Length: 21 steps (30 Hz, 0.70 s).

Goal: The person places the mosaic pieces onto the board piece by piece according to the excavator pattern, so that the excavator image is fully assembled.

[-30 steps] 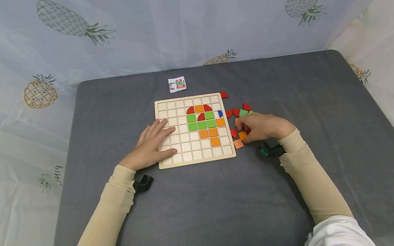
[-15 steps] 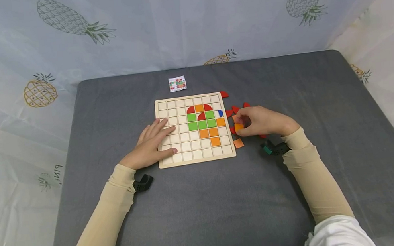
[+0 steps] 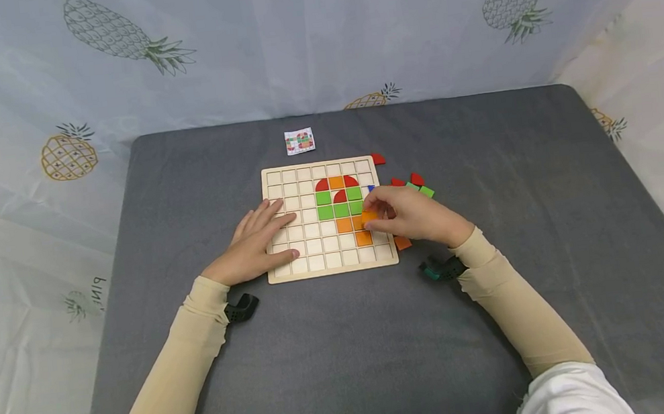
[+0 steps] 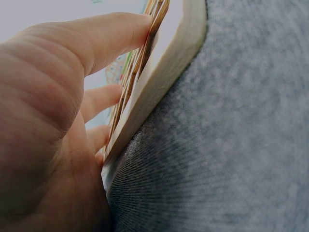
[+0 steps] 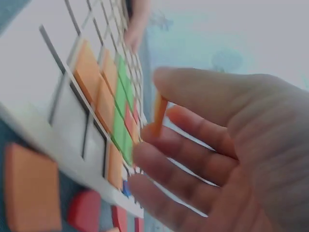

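Observation:
My right hand [image 3: 414, 213] pinches an orange square tile [image 5: 159, 113] between thumb and fingers, over the right side of a wooden grid board [image 3: 299, 269]. In the right wrist view the tile stands on edge, raised above the board. Red, orange and green tiles [image 3: 340, 211] lie in the board's cells; a blue piece [image 3: 371, 188] is partly covered by the right hand. At the board's left side, my left hand [image 3: 251, 246] rests with fingers spread, its fingertips on the grid. The left wrist view shows its thumb [image 4: 116, 36] on the board's edge.
Loose green tiles [image 3: 426, 192] and red pieces [image 3: 417, 178] lie right of the board, some hidden by the right hand. A loose orange tile [image 3: 402, 243] touches the board's right edge. Behind the board is a small printed pattern card [image 3: 299, 141] on the grey tablecloth [image 3: 347, 347].
My right hand picked an orange square tile out of the loose pieces and carried it left over the board. The left hand has stayed in place.

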Each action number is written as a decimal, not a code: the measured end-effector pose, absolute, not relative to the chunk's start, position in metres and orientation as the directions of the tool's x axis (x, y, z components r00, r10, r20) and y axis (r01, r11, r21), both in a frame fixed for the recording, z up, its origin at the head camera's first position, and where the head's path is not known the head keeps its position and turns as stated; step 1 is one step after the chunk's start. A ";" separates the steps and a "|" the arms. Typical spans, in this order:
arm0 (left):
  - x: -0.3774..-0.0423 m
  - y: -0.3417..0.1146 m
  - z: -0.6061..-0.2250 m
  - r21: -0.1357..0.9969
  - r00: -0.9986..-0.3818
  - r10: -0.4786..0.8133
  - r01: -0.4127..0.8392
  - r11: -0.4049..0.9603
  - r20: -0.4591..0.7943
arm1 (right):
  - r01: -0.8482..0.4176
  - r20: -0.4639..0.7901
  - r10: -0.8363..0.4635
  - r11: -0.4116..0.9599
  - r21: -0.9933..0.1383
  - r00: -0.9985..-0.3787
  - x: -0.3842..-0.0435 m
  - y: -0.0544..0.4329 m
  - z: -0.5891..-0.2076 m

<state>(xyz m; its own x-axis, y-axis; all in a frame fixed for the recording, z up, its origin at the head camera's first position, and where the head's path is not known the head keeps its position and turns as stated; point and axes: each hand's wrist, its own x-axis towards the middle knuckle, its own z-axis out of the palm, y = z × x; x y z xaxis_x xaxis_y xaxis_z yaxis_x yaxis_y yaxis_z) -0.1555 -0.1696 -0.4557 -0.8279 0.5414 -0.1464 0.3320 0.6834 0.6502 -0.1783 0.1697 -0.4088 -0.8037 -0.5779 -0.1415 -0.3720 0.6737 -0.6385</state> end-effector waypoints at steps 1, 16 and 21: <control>-0.156 -0.169 -0.456 0.649 -0.828 0.541 0.331 0.685 -0.149 | -0.409 -0.104 -0.584 0.672 -0.618 -0.805 -0.177 0.167 -0.410; -0.156 -0.169 -0.455 0.645 -0.829 0.536 0.323 0.693 -0.161 | -0.669 0.113 -0.683 0.648 -0.364 -0.722 -0.159 0.138 -0.425; -0.156 -0.169 -0.455 0.650 -0.829 0.535 0.319 0.690 -0.161 | -0.677 0.108 -0.686 0.656 -0.334 -0.719 -0.158 0.136 -0.427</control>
